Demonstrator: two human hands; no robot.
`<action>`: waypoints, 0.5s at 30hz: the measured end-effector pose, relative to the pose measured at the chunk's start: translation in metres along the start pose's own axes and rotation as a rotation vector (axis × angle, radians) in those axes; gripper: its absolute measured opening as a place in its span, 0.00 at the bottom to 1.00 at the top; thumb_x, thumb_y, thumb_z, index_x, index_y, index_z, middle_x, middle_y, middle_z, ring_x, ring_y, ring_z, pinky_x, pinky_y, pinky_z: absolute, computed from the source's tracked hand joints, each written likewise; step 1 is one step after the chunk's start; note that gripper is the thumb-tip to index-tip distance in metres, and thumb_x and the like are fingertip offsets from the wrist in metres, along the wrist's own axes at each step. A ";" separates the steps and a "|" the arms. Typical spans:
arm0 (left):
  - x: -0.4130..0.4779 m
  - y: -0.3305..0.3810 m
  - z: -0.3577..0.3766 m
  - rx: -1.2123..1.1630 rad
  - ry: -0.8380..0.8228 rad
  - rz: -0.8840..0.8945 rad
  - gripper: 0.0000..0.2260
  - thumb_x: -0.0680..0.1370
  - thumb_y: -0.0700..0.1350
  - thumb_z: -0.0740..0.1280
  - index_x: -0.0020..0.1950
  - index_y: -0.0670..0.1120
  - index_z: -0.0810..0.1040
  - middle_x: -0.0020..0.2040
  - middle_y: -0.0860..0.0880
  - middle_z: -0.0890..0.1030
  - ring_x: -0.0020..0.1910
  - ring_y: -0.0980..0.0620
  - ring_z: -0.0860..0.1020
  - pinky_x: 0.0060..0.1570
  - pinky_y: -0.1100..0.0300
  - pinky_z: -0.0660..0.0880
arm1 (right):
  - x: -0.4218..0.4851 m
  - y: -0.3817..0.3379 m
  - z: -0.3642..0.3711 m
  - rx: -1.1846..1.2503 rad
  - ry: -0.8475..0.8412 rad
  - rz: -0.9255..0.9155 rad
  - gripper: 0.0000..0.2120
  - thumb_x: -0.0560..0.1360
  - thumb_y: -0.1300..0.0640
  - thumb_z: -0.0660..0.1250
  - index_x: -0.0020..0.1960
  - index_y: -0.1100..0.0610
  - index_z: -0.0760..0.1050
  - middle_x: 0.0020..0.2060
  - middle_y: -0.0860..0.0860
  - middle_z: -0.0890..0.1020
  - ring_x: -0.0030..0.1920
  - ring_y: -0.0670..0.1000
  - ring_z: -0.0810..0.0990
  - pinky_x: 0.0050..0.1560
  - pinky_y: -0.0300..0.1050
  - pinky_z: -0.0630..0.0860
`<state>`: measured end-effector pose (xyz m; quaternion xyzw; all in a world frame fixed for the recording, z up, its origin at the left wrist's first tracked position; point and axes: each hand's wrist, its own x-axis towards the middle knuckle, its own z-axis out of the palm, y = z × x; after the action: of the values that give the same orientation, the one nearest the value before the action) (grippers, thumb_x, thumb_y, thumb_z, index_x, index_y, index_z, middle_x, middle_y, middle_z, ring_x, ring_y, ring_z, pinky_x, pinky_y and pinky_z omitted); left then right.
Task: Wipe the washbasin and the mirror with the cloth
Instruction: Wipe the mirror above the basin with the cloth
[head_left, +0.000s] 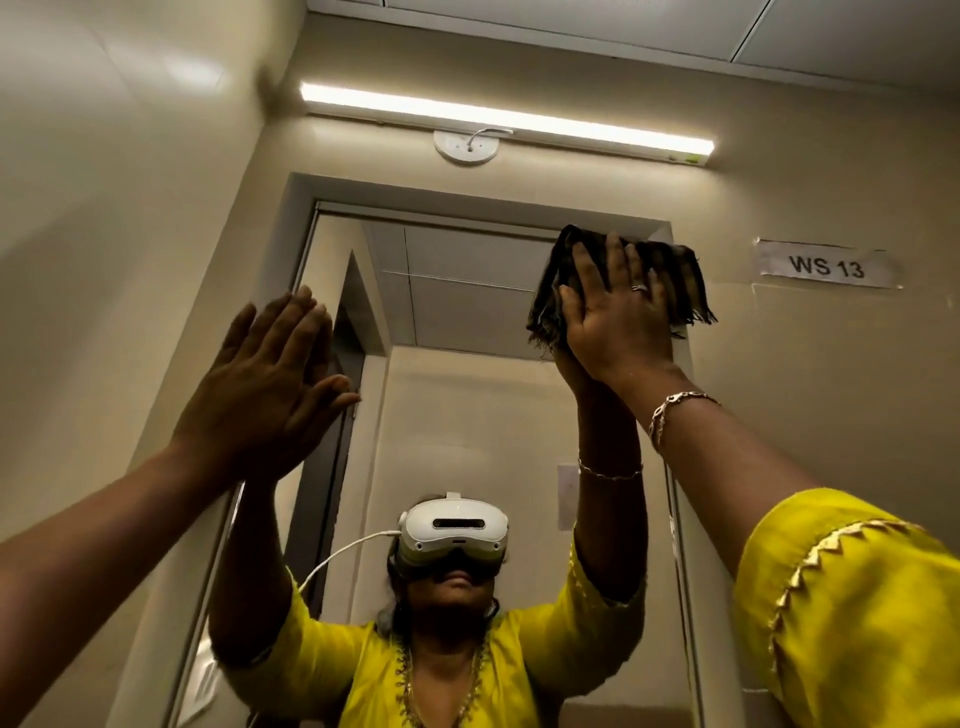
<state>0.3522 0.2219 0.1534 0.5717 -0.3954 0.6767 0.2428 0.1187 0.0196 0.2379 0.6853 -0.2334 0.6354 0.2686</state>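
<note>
The mirror (457, 291) hangs on the wall ahead in a grey frame and reflects a person in a yellow top with a white headset. My right hand (621, 317) lies flat with straight fingers on a dark fringed cloth (670, 280), pressing it against the mirror's upper right corner. My left hand (270, 379) is flat and open against the mirror's left edge, holding nothing. The washbasin is out of view.
A lit tube light (506, 120) runs above the mirror, with a round white fitting (466, 147) under it. A paper label reading WS 13 (826, 265) is stuck on the wall to the right. A side wall (104, 208) stands close on the left.
</note>
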 end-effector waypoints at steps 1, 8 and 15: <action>0.000 0.000 0.000 -0.007 0.001 -0.005 0.37 0.76 0.66 0.40 0.72 0.38 0.58 0.73 0.38 0.58 0.73 0.43 0.54 0.71 0.60 0.39 | -0.001 -0.001 0.001 0.001 0.003 0.022 0.29 0.76 0.43 0.41 0.76 0.49 0.49 0.76 0.57 0.49 0.76 0.58 0.46 0.73 0.54 0.42; 0.000 0.003 0.001 -0.049 0.045 -0.026 0.39 0.75 0.68 0.39 0.72 0.38 0.58 0.73 0.38 0.58 0.72 0.44 0.53 0.70 0.64 0.38 | 0.002 -0.004 -0.003 -0.027 -0.034 0.107 0.25 0.80 0.46 0.47 0.75 0.50 0.49 0.74 0.60 0.51 0.74 0.61 0.49 0.72 0.57 0.43; -0.005 0.008 -0.003 -0.079 0.080 -0.100 0.43 0.73 0.70 0.37 0.72 0.38 0.56 0.74 0.39 0.57 0.73 0.46 0.51 0.71 0.53 0.45 | 0.000 -0.024 0.000 0.019 -0.115 0.120 0.26 0.81 0.45 0.44 0.76 0.51 0.42 0.75 0.60 0.44 0.75 0.60 0.41 0.72 0.57 0.37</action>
<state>0.3458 0.2202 0.1467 0.5532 -0.3826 0.6699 0.3143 0.1345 0.0375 0.2361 0.7081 -0.2831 0.6119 0.2098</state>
